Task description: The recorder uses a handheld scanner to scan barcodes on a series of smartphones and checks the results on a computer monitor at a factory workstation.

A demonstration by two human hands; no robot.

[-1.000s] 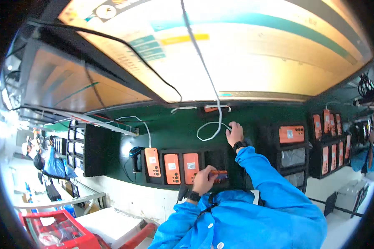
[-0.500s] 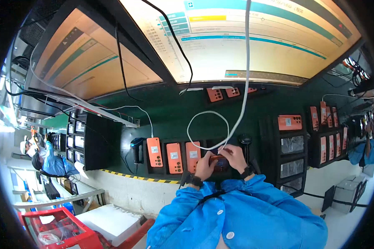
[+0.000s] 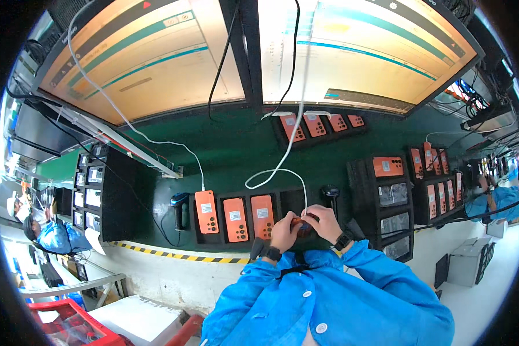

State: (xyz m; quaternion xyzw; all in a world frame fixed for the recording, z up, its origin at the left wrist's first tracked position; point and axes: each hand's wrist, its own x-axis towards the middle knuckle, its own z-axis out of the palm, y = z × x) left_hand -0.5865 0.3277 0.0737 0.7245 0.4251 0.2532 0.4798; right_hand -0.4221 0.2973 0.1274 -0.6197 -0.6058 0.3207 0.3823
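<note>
My left hand point(image 3: 283, 234) is closed around one side of an orange phone point(image 3: 303, 227), held up near my chest. Most of that phone is hidden by my fingers. At its upper edge, my right hand point(image 3: 325, 222) pinches the end of a white charging cable point(image 3: 303, 183). Whether the plug sits in the phone's port cannot be made out. The cable loops over the bench and rises past the monitor. Left of my hands, a black foam tray point(image 3: 279, 203) holds several orange phones point(image 3: 234, 219), backs up. The leftmost phone point(image 3: 206, 212) has another white cable at its top end.
Handheld scanners stand left point(image 3: 179, 210) and right point(image 3: 330, 193) of my hands. Stacked black trays of phones point(image 3: 380, 196) are at the right, more trays point(image 3: 101, 190) at the left. Two monitors point(image 3: 363, 57) stand behind a back row of phones point(image 3: 315, 124). Another person point(image 3: 60, 230) is far left.
The whole view has shifted, with the bench's back row showing more. The phone in my hands has tipped, so its screen shows less. My right fingers stay at the cable end.
</note>
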